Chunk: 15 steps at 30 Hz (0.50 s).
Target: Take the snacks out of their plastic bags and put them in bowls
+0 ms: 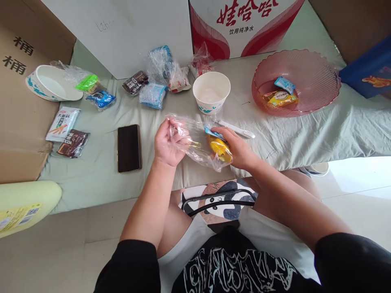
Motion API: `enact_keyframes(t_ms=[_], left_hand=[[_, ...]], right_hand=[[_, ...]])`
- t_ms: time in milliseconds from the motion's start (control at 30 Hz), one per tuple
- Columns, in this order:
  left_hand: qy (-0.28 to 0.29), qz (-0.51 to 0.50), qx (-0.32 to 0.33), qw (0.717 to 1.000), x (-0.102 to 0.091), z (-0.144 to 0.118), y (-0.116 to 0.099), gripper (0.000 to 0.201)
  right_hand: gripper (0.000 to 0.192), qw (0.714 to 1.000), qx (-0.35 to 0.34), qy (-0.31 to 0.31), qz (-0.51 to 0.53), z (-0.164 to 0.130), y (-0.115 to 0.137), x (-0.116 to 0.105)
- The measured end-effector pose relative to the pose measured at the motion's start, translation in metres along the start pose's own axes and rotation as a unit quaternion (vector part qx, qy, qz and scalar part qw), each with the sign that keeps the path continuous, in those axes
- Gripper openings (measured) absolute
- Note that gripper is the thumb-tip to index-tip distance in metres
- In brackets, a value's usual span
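Observation:
A clear plastic bag (195,148) is stretched between my two hands over the near edge of the cloth. My left hand (171,140) grips the bag's left end, its fingers curled and seen through the film. At the other end, my right hand (233,144) is closed on the bag, with a yellow snack packet (220,148) and a blue packet (214,133) inside it beneath the fingers. Whether those packets are held directly or through the film, I cannot tell. Just beyond lies a white, slim-handled tool (236,129), partly hidden. Behind the bag stands a white paper bowl (211,91).
Farther right, a pink ribbed bowl (320,91) contains blue and yellow packets. A phone (128,148) lies left of my hands. Bagged snacks (152,95) sit at the back against white boxes (128,36). Another paper bowl (45,83), tipped, and several packets (73,143) are at left.

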<state>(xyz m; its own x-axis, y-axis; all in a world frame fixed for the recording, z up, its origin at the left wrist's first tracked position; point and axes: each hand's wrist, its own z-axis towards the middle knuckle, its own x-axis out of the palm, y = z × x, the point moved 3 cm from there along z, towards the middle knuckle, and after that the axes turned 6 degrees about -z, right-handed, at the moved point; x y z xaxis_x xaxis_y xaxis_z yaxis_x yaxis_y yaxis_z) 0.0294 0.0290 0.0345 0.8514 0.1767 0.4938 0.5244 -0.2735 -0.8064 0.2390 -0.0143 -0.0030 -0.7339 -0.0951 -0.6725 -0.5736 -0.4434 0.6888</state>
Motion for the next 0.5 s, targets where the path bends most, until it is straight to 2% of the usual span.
enact_keyframes(t_ms=[67, 133, 233, 300, 367, 500], left_hand=[[0.002, -0.028, -0.008, 1.000, -0.006, 0.002, -0.008, 0.042], [0.006, -0.055, -0.021, 0.998, -0.011, 0.005, -0.013, 0.040], [-0.052, -0.086, -0.043, 0.994, -0.021, 0.010, -0.012, 0.033], [-0.109, -0.087, -0.050, 0.989, -0.027, 0.014, -0.008, 0.029], [-0.145, -0.092, -0.047, 0.984, -0.030, 0.016, -0.006, 0.027], [-0.153, -0.114, -0.047, 0.980, -0.027, 0.015, -0.003, 0.024]], right_hand=[[0.065, 0.999, 0.009, 0.004, 0.037, 0.001, -0.005, -0.005], [0.058, 0.996, 0.039, 0.002, 0.075, 0.003, -0.007, -0.008], [0.041, 0.986, 0.106, -0.029, 0.127, 0.006, -0.010, -0.010], [0.036, 0.976, 0.139, -0.082, 0.149, 0.007, -0.011, -0.012], [0.034, 0.967, 0.140, -0.151, 0.151, 0.005, -0.011, -0.017], [0.038, 0.950, 0.090, -0.289, 0.080, -0.010, -0.017, -0.046]])
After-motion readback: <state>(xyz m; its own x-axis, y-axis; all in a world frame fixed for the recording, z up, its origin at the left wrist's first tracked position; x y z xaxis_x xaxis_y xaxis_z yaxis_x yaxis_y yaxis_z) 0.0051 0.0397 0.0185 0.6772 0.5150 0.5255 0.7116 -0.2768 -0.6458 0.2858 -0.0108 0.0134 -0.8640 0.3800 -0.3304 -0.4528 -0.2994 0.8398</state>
